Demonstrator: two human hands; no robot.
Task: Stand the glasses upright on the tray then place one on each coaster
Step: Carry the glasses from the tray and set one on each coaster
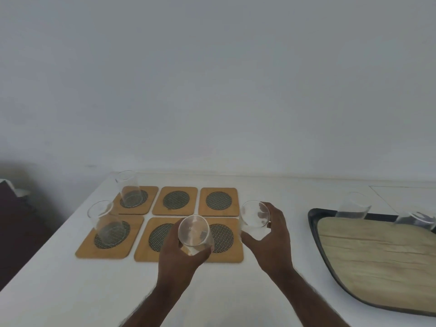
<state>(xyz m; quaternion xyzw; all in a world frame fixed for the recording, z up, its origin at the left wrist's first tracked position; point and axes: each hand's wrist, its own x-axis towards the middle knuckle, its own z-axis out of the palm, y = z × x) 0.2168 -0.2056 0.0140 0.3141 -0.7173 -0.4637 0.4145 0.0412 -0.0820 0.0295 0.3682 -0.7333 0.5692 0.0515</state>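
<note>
Several square wooden coasters with dark woven centres lie in two rows on the white table. One clear glass stands on the far left coaster, another glass on the near left coaster. My left hand grips a glass above the near middle coaster. My right hand holds a second glass at the right edge of the near right coaster. Two more glasses stand upright on the tray.
The tray has a dark rim and a wood-grain floor and fills the right side of the table. The far middle coaster and far right coaster carry nothing. The table's left edge drops to a dark floor. A white wall rises behind.
</note>
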